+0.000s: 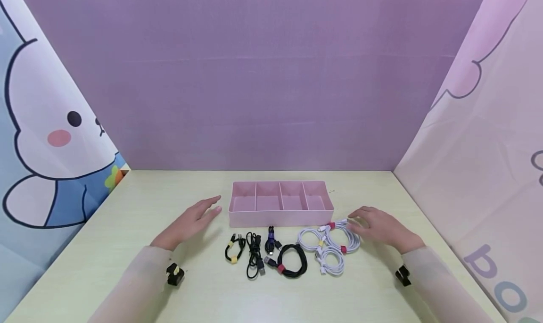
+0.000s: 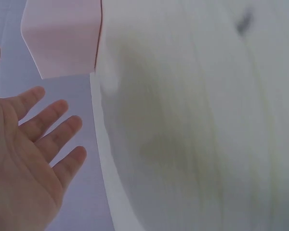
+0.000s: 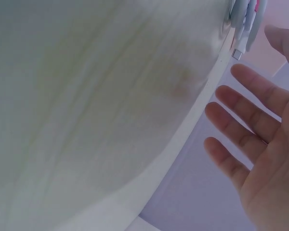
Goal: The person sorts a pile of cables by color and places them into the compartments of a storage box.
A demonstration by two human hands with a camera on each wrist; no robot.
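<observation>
A pink box [image 1: 281, 218] with several compartments in a row stands on the table. Left of it hovers my left hand [image 1: 193, 220], fingers extended and holding nothing; the left wrist view shows its palm [image 2: 24, 163] near a box corner [image 2: 62, 48]. My right hand [image 1: 379, 226] is beside the coiled white cables [image 1: 354, 242], fingers relaxed. In the right wrist view its fingers [image 3: 245, 113] are spread and grip nothing, close to a white cable end [image 3: 241, 45]. Before the box lie black cables: a yellow-tied one [image 1: 234, 260], a long bundle [image 1: 254, 254], a purple-tied one [image 1: 270, 240] and a red-tied coil [image 1: 303, 261].
A purple panel [image 1: 263, 78] rises behind the table [image 1: 203, 294]. Printed cloths flank it, one with a cartoon figure [image 1: 55, 106] on the left, a pale one [image 1: 479, 172] on the right. A black wrist device [image 1: 175, 274] sits on the left sleeve, another [image 1: 403, 275] on the right.
</observation>
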